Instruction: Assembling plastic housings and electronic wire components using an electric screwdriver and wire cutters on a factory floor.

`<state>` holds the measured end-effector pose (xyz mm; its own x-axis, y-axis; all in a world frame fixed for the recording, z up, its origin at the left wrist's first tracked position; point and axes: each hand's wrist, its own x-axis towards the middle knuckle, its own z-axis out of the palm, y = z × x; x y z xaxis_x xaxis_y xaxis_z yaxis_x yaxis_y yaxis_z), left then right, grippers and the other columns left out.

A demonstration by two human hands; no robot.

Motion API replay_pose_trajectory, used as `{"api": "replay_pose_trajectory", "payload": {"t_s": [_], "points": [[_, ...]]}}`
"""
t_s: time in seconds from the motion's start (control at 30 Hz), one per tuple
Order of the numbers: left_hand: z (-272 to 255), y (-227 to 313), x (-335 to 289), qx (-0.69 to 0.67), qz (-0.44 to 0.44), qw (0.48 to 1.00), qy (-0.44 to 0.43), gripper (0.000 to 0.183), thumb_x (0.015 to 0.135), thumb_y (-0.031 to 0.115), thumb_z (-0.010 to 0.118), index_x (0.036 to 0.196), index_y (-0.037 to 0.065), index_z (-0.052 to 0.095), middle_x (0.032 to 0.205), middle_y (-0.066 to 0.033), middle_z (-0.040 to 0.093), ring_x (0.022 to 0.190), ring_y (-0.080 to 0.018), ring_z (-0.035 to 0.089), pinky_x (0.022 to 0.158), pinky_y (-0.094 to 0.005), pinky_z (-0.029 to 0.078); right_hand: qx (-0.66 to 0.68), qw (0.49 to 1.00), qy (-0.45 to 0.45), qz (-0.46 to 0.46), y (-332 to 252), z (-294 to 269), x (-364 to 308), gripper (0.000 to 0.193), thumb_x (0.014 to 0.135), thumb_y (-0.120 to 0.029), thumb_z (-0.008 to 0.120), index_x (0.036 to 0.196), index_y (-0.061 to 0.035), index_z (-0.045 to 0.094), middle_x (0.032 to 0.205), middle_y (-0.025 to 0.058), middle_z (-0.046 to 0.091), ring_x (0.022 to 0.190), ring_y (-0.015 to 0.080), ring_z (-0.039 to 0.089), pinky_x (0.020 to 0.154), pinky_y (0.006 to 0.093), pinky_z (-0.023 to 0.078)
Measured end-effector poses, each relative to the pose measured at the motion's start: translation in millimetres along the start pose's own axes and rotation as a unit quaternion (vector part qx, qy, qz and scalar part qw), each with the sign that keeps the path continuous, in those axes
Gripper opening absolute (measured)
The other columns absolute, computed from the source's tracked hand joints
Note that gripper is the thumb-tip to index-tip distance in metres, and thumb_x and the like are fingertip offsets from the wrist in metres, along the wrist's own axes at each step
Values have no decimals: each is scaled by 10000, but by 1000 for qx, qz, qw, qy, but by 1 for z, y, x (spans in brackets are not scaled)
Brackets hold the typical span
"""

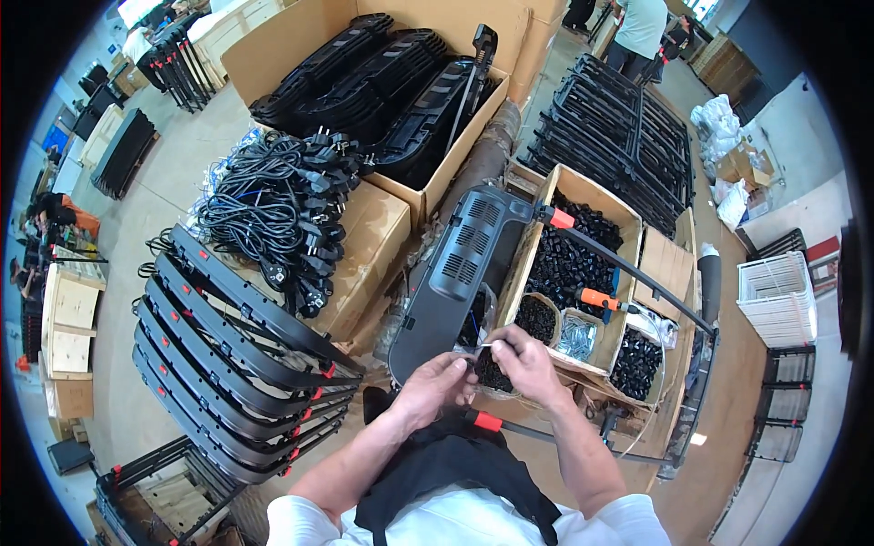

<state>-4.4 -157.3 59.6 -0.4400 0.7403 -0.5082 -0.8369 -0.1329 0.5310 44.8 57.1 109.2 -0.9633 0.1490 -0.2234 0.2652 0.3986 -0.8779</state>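
Note:
My left hand (435, 386) is closed, fingers pinched together, beside my right hand (522, 364). The right thumb and forefinger close on a small thin pale piece, too small to name. Whatever the left fingers hold is hidden. Just beyond both hands lies a long black plastic housing (426, 317) with slotted vents at its far end. Under the right hand, a small container of dark little parts (492, 373) partly shows.
On the right, a wooden tray (583, 366) holds black plastic parts (578, 250), screws (575, 338) and an orange power screwdriver (599, 298). A black tube frame (637, 275) crosses it. Left are power cords (264, 200), curved black panels (232, 350) and a cardboard box (437, 187) of black covers.

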Motion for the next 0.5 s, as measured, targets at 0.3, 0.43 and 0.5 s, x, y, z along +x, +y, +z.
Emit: {"api": "replay_pose_trajectory", "payload": {"t_s": [0.3, 0.43, 0.5], "points": [[-20, 11, -6, 23, 29, 999, -1, 288, 1106, 238, 574, 1293, 22, 609, 986, -40, 687, 842, -120, 656, 731, -267, 554, -207, 964, -53, -160, -28, 26, 9, 133, 1019, -97, 578, 1097, -1, 630, 1028, 184, 668, 969, 384, 683, 843, 451, 556], [-27, 17, -3, 19, 12, 1000, -18, 265, 1102, 243, 582, 1244, 25, 633, 973, -42, 692, 823, -121, 655, 727, -266, 555, -188, 973, -53, -122, -35, 41, 11, 139, 1025, -94, 564, 1128, -11, 609, 1001, 190, 661, 940, 393, 675, 817, 472, 550], [-31, 18, -1, -1, 2, 1000, -6, 252, 1096, 266, 594, 1187, 40, 657, 972, -49, 722, 827, -130, 691, 746, -280, 576, -142, 986, -37, -85, -29, 49, 12, 142, 1027, -101, 566, 1135, -19, 609, 993, 191, 659, 926, 395, 674, 804, 479, 548]]}}
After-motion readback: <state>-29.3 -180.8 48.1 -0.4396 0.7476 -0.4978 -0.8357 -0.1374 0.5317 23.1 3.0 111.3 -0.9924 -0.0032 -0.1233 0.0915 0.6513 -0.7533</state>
